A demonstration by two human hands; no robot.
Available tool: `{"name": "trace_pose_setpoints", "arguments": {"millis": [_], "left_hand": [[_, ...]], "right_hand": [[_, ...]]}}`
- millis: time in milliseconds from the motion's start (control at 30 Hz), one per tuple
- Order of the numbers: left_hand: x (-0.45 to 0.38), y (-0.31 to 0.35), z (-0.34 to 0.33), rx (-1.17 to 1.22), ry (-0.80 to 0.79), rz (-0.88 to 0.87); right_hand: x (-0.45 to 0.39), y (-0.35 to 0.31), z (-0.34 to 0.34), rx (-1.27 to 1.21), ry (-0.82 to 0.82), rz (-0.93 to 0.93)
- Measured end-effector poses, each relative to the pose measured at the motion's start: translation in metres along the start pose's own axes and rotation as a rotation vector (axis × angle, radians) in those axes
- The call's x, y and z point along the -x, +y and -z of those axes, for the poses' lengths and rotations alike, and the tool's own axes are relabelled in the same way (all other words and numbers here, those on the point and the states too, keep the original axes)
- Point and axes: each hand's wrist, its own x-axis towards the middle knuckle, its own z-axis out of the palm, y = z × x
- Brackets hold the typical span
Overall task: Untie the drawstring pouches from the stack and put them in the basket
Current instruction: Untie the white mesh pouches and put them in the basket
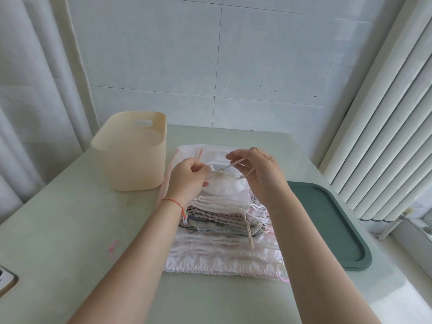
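A stack of flat drawstring pouches, mostly white and pale pink with a few patterned ones, lies on the table in front of me. Above its far end I hold a small white pouch with a knotted neck. My left hand pinches the gathered neck and one loop of its cord. My right hand pinches the pink-white drawstring and holds it taut up and to the right of the knot. A cream plastic basket with a handle slot stands to the left of the stack; nothing shows inside it.
A dark green tray lies flat right of the stack. The pale green table meets a tiled wall behind. A radiator runs along the right and a curtain hangs on the left. A small pink cord lies on the table near my left arm.
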Motion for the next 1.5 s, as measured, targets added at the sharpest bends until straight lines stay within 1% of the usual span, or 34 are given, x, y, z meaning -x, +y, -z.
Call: {"name": "trace_pose_setpoints", "arguments": {"millis": [33,67,100,167,267,333,400,500,533,567,667,700,733,767,833,867,933,967,1000,1033,1133,1267,1333,1400,1500], "left_hand": [[-0.001,-0.001,0.0,0.008,0.017,0.004],[-0.001,-0.002,0.001,0.011,0.045,0.006],[-0.002,-0.004,0.001,-0.007,0.078,0.001],[-0.003,-0.008,0.002,-0.068,0.119,-0.018],[-0.004,-0.013,0.0,-0.08,0.104,-0.015],[-0.009,-0.014,0.004,-0.043,0.141,-0.005],[-0.012,-0.013,0.009,0.036,0.175,0.004],[-0.009,-0.004,0.01,0.064,0.131,-0.011],[-0.005,0.002,0.01,0.088,0.082,-0.017],[-0.002,0.009,0.012,0.18,0.003,-0.019],[0.007,0.03,0.024,0.719,-0.373,0.062],[0.008,0.033,0.028,0.765,-0.432,0.075],[0.008,0.034,0.029,0.694,-0.433,0.06],[0.007,0.032,0.027,0.531,-0.385,0.015],[0.004,0.026,0.023,0.122,-0.225,-0.085],[0.002,0.021,0.023,-0.068,-0.18,-0.122],[0.0,0.011,0.021,-0.402,-0.173,-0.169],[0.001,0.009,0.02,-0.507,-0.165,-0.187],[0.002,0.009,0.019,-0.558,-0.155,-0.198],[0.004,0.011,0.018,-0.559,-0.153,-0.192],[0.003,0.018,0.018,-0.383,-0.179,-0.057],[0.001,0.013,0.018,-0.4,-0.248,-0.078],[0.002,0.012,0.015,-0.311,-0.303,-0.058],[0.004,0.018,0.014,-0.169,-0.326,-0.011],[0.007,0.028,0.016,0.229,-0.373,0.174]], "right_hand": [[0.001,0.002,-0.002,-0.072,-0.045,-0.016],[0.002,0.003,-0.003,-0.083,-0.055,-0.035],[0.002,0.006,-0.003,-0.026,-0.03,-0.045],[0.003,0.011,0.0,0.195,0.053,-0.031],[0.003,0.014,-0.001,0.55,0.119,0.042],[0.004,0.01,-0.002,0.82,0.109,0.102],[0.006,0.005,-0.002,1.041,0.035,0.105],[0.007,0.007,-0.002,1.281,-0.098,0.031],[0.007,0.01,-0.002,1.335,-0.11,0.026],[0.006,0.013,-0.002,1.368,-0.102,0.029],[0.004,0.014,-0.001,1.392,-0.056,0.032],[0.004,0.013,0.0,1.392,-0.051,0.032],[0.004,0.012,0.0,1.394,-0.05,0.033],[0.005,0.01,0.0,1.397,-0.05,0.036],[0.005,0.009,0.0,1.408,-0.047,0.048],[0.006,0.009,0.0,1.415,-0.047,0.059],[0.005,0.01,-0.001,1.423,-0.052,0.082],[0.005,0.01,-0.001,1.422,-0.055,0.094],[0.005,0.011,-0.001,1.422,-0.055,0.104],[0.005,0.011,-0.001,1.424,-0.051,0.114],[0.004,0.01,-0.002,1.447,-0.015,0.164],[0.002,0.007,-0.003,1.434,0.081,0.289],[0.002,0.006,-0.002,1.428,0.11,0.315],[0.003,0.005,-0.002,1.429,0.12,0.332],[0.002,0.007,-0.001,1.436,0.125,0.342]]}}
